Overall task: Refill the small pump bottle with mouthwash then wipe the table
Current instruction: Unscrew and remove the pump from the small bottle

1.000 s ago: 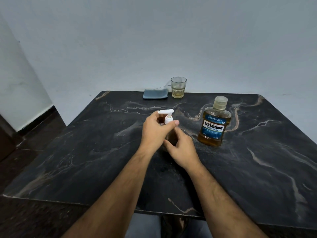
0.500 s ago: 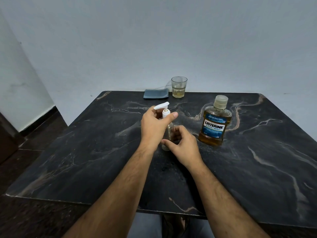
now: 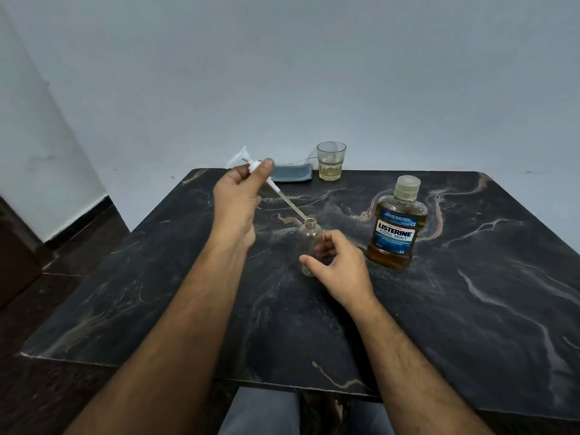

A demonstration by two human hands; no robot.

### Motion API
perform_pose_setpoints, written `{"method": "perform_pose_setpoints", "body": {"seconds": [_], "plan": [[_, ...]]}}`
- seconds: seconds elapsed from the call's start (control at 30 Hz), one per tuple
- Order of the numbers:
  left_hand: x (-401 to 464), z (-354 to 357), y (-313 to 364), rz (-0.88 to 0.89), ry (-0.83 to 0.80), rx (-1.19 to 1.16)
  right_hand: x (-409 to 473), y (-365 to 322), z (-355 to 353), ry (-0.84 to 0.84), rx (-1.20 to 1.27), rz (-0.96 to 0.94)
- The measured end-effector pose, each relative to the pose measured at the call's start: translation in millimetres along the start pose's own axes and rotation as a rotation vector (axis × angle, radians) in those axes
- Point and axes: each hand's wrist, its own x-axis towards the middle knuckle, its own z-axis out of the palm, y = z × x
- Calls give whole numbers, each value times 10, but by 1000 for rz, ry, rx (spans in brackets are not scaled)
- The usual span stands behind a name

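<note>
Head cam, looking down at a dark marbled surface [image 3: 470,309] w/ pale veins, set against a plain grey-white wall.

My left hand [image 3: 237,202] is raised over the far-left part of the surface. Its grip is closed: thumb and fingers pinch the white pump head [image 3: 251,164], which is off the bottle. The pump's thin dip tube [image 3: 287,202] slants down to the right, and its tip sits at the bottle's open mouth; can't tell if it is just inside or just out.

My right hand [image 3: 337,265] is at centre, fingers and thumb curled round the small pump bottle [image 3: 309,237]. The bottle is clear glass, upright on the surface, and looks empty.

Just right of it, not touching, stands the mouthwash bottle [image 3: 397,227]: amber liquid, blue Listerine Cool Mint label, clear cap on.

At the far edge, near the wall, a drinking glass [image 3: 331,161] holds a little pale yellow liquid. Just left of it lies a folded blue-grey cloth [image 3: 293,173], partly behind my left thumb.

Both forearms are bare. Grey trousers [image 3: 260,412] show below the near edge.
</note>
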Motion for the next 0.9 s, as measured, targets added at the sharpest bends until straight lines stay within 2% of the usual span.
{"method": "perform_pose_setpoints", "body": {"seconds": [0.2,0.37,0.53,0.7,0.9], "plan": [[68,-261,21,21,64,73,-1,14,-26,54,-10,4],[11,-396,-327,55,-1,354,0,22,-25,75,-17,-2],[4,-529,-740,-129,-162,762,-3,37,-23,95,-27,-13],[-12,-561,-903,-108,-73,1240,-2,37,-22,84,-48,-10],[-29,-528,-877,-132,-81,1313,3,46,-18,74,-67,0]]}}
